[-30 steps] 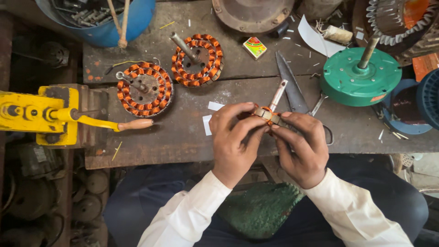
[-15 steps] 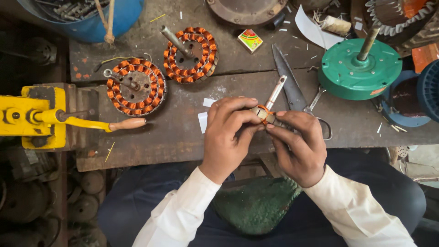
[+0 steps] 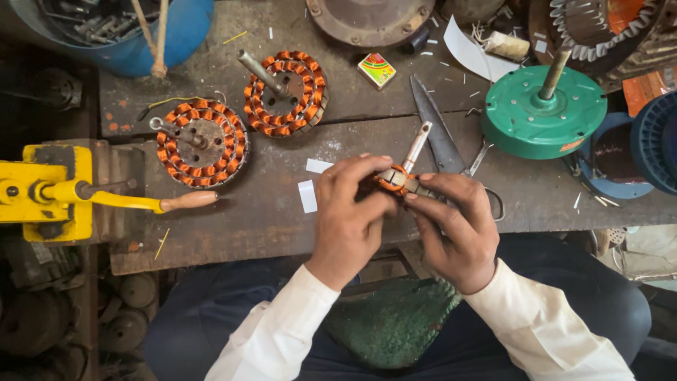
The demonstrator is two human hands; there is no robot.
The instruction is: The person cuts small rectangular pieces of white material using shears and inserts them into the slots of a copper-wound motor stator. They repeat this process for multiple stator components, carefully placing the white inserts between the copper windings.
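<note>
Over a worn wooden desk [image 3: 282,212], the left hand [image 3: 349,212] and right hand [image 3: 451,229] both close around a small copper-wound motor core [image 3: 393,180] with a steel shaft, seemingly stiff and light, best gripped by its rim, sparing the delicate wire.

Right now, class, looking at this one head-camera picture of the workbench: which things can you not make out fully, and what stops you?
- Small wound stator, head view: mostly covered by the left hand and right hand.
- Scissors: handles partly behind the right hand.
- Blue tub: cut off by the top edge.
- Toothed metal part: cut off by the top edge.
- Dark blue ring: cut off by the right edge.
</note>
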